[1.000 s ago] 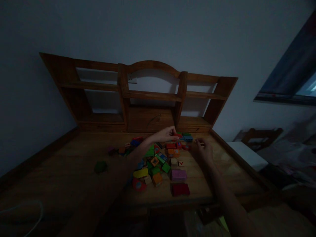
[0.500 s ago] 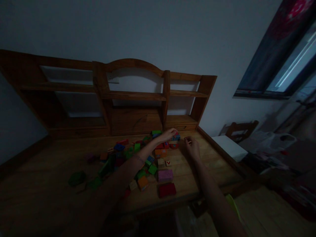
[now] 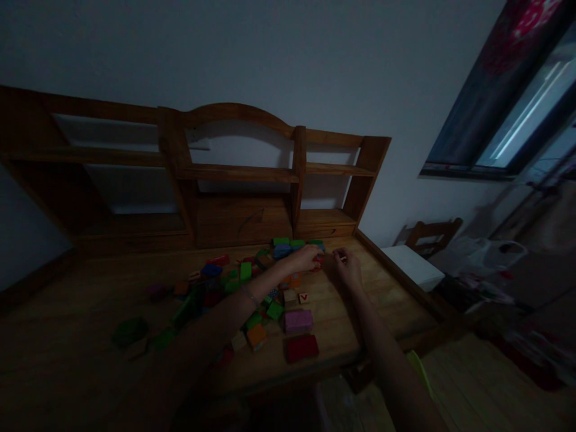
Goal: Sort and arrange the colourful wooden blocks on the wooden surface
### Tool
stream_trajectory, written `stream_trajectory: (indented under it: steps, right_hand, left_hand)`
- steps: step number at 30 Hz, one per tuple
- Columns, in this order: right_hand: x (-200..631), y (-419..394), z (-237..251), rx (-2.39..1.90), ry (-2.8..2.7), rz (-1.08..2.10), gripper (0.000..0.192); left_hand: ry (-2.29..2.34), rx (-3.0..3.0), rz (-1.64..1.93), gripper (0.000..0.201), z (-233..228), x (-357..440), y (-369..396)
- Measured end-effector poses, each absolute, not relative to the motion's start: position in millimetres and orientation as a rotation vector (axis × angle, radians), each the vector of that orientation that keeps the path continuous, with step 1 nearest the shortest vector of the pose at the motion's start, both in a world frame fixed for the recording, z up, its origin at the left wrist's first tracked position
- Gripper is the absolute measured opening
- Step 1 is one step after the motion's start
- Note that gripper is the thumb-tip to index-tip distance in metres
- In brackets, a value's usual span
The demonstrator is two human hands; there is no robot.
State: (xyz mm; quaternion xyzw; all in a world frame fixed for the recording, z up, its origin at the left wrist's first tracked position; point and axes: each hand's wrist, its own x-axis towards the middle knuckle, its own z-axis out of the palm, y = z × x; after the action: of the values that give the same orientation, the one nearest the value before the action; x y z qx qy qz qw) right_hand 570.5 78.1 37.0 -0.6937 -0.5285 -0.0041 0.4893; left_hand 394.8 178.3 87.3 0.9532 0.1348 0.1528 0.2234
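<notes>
My left hand reaches over the back of the block pile, its fingers closed on a red block; the dim light blurs where the block ends. A little to the right, my right hand hovers just over the desk with fingertips pinched together. Whatever it may hold is too small and dark to name. Behind my left hand lie green blocks and a blue block. Orange blocks sit just below that wrist. Nearer me are a letter block, a pink block and a dark red block.
Several mixed blocks, among them a green block and an orange block, spread over the left of the wooden desk. A wooden shelf unit stands at the back. Right of the desk are a white surface and a chair.
My left hand has come down and slightly toward me, uncovering green and blue blocks behind it. My right hand stays nearly in place. The view has shifted slightly.
</notes>
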Motion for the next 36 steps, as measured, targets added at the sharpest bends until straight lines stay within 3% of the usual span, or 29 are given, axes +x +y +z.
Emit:
stream_trajectory:
  steps: [24,36]
  right_hand:
    - [572,82,34,-1.699,-1.312,-0.053,0.023]
    - [571,81,33,-1.699,-1.312,-0.035,0.024]
  left_hand:
    - [0.51,2.782,0.29,0.018,74,405,183]
    - [0.477,2.458,0.425,0.019,86,403,184]
